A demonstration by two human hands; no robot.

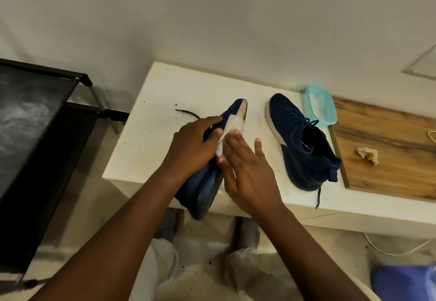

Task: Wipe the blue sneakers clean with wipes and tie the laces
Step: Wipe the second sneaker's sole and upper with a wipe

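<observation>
My left hand (192, 146) grips a blue sneaker (200, 189) turned on its side at the front of the white table (151, 121), its pale sole edge facing up. My right hand (247, 168) lies with straight fingers on a white wipe (232, 124), pressing it against that sole edge near the toe. A loose dark lace (186, 112) trails left of the shoe. The second blue sneaker (302, 142) stands upright to the right, its laces loose, one end hanging over the table's front edge.
A light blue wipes tub (320, 107) sits behind the second sneaker. A crumpled used wipe (368, 155) lies on the wooden board (389, 140) at right. A black rack (35, 123) stands left of the table. A white cable (396, 251) runs on the floor.
</observation>
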